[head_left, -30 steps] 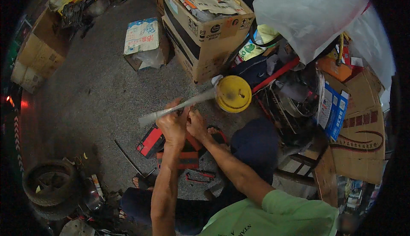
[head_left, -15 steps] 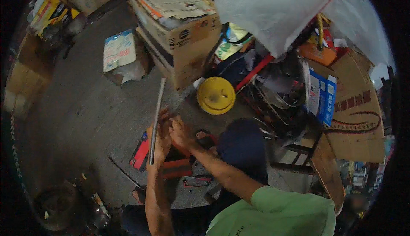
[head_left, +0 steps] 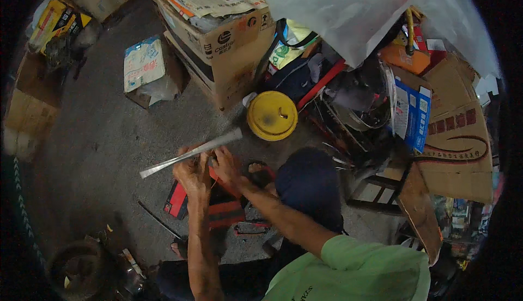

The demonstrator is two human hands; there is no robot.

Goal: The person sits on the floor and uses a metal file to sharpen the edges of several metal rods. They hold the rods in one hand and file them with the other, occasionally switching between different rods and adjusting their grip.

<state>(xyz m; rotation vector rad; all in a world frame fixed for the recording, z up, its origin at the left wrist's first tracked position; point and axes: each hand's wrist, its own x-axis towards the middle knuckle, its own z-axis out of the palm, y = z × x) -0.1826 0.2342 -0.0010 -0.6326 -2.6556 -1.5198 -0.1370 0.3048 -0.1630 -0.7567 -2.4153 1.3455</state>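
Note:
My left hand [head_left: 192,176] is closed round a silvery metal rod [head_left: 163,166], which slants across above the knuckles. The rod's ends are smeared by motion, the right one more widely. Close beside it, my right hand [head_left: 226,166] has its fingers bent together near the left fingertips. Whatever the right fingers pinch, if anything, is too small to make out. Below the hands lie a red and black box-like piece [head_left: 176,198] and a second red and black block [head_left: 226,214], both partly hidden by my arms.
A yellow round lid or bucket [head_left: 272,115] stands ahead of my hands, before a large cardboard box [head_left: 239,55]. A thin dark rod [head_left: 161,219] and a slim red-and-black tool [head_left: 252,228] lie on the floor. A dark metal frame [head_left: 376,194] stands at the right.
The metal rod has swung from nearly upright in the picture to slanting across, its near end now at the left. My left wrist has turned with it. The whole view has shifted slightly.

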